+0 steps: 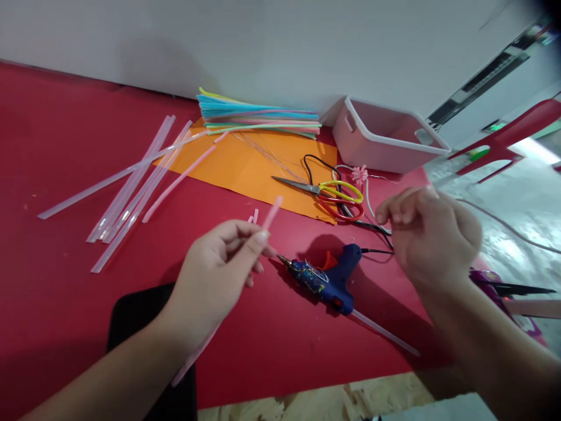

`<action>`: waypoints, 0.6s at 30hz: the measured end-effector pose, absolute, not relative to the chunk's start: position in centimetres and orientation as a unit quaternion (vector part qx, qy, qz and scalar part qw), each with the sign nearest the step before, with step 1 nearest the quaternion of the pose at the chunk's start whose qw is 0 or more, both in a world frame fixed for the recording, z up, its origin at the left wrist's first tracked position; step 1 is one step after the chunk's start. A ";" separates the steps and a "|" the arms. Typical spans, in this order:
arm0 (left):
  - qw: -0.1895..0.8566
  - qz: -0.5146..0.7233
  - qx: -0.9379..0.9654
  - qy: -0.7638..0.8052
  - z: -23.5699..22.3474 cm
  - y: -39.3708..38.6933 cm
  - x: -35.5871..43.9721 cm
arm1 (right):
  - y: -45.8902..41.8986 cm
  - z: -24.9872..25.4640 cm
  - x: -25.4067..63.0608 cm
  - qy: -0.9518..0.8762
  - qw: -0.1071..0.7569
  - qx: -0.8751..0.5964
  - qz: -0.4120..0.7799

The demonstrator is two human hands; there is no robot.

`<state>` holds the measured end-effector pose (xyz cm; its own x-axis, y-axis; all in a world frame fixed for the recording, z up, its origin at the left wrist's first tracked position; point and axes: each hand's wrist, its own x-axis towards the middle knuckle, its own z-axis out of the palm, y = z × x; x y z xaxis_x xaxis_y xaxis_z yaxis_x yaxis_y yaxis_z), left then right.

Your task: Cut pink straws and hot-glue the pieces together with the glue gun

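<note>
A pink pipe cleaner point(273, 213) is pinched between thumb and fingers of my left hand point(219, 263), its end sticking up past the thumb. A pink length also shows below the left wrist. My right hand point(432, 240) is raised at the right with its fingers curled in; whatever they may hold is hidden. Between the hands a blue glue gun point(322, 283) lies on its side, its metal nozzle close to my left fingertips. A clear glue stick point(385, 332) juts from its back. Short pink pieces point(255, 216) lie just behind the left hand.
Scissors point(318, 189) lie on orange paper point(254, 166) beside cables. Behind are bundled pipe cleaners point(258, 114) and a pink bin point(385, 143), with a small pink fuzzy flower point(359, 175) before it. Glue sticks point(135, 187) lie left; a black flat object point(140, 316) is under my left forearm.
</note>
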<state>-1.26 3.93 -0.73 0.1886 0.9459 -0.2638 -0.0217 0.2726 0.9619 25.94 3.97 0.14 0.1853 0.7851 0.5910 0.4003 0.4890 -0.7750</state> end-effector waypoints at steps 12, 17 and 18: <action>0.700 0.426 0.275 0.502 -0.8 5.2 -1.4 | 13.8 -2.3 31.0 -0.862 0.119 -0.492 0.017; 0.733 0.417 0.201 0.498 -0.7 5.4 -1.5 | 14.6 -1.1 29.3 -0.856 0.025 -0.515 0.040; 0.739 0.412 0.191 0.498 -0.7 5.5 -1.5 | 14.6 -0.8 28.8 -0.851 0.009 -0.523 0.042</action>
<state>-1.49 5.47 -0.72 0.1644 0.7996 -0.5776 -0.4187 0.5868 0.6931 28.84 14.60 -0.82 -0.4528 0.8911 -0.0290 0.8896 0.4494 -0.0811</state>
